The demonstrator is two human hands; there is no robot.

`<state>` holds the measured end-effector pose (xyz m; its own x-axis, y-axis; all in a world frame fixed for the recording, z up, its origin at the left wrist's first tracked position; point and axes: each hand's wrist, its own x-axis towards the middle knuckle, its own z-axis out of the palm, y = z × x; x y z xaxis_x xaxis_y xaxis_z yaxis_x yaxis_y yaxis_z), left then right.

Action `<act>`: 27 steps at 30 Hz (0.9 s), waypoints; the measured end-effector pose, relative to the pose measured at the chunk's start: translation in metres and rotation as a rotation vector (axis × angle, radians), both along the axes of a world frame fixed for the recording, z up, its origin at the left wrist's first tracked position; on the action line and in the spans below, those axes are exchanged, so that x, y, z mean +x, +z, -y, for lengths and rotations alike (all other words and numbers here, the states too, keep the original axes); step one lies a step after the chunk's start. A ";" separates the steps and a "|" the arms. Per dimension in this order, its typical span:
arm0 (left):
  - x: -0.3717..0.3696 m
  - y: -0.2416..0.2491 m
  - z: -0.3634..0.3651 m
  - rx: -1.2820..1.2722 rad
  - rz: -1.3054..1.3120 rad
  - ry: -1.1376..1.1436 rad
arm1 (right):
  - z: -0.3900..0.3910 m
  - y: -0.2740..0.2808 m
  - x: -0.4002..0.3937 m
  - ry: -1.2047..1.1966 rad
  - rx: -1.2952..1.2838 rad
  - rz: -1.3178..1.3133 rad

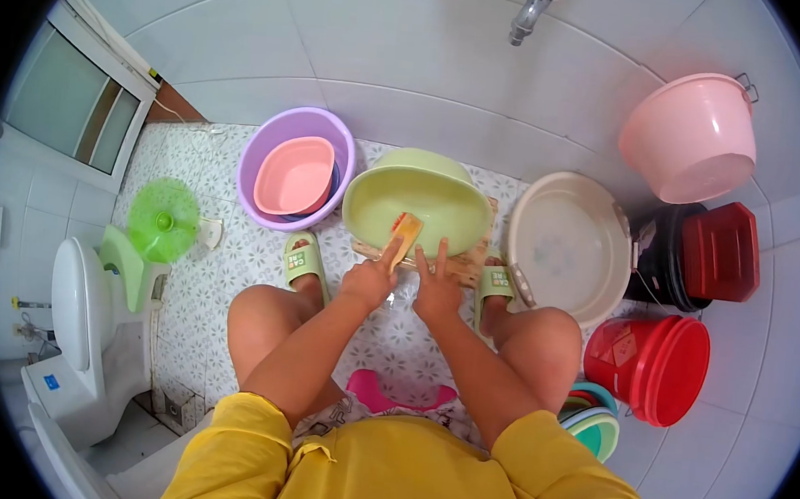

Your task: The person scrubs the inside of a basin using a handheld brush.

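A pale green basin (413, 190) is tilted on a wooden board (465, 270) between my feet, its inside facing me. My left hand (370, 280) is closed round a scrubbing brush (407, 234) with a yellowish handle and reddish-orange bristles at its far end. The brush reaches over the near rim into the basin. At that near rim is my right hand (436, 284), two fingers stretched over the edge and the others curled below; it steadies the basin. Something clear and crumpled, perhaps plastic (400, 296), lies on the floor between my hands.
Left of the green basin stands a purple basin (250, 160) with a pink basin (294, 173) inside; a beige basin (568, 233) is on the right. Red buckets (633, 363) stand further right. A pink bucket (691, 131) hangs on the wall. The toilet (76, 306) is at left.
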<state>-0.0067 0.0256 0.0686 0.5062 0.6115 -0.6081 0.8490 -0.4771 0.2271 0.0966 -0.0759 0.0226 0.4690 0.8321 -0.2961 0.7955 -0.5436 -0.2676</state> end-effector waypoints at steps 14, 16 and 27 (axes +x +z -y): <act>-0.006 -0.009 -0.010 0.186 0.008 0.098 | -0.007 -0.007 0.003 0.010 -0.151 -0.039; -0.012 -0.017 -0.013 0.216 0.016 0.115 | -0.008 -0.012 0.000 0.016 -0.138 -0.013; -0.007 -0.019 0.018 0.089 0.075 0.062 | -0.012 0.005 -0.005 -0.091 -0.004 -0.163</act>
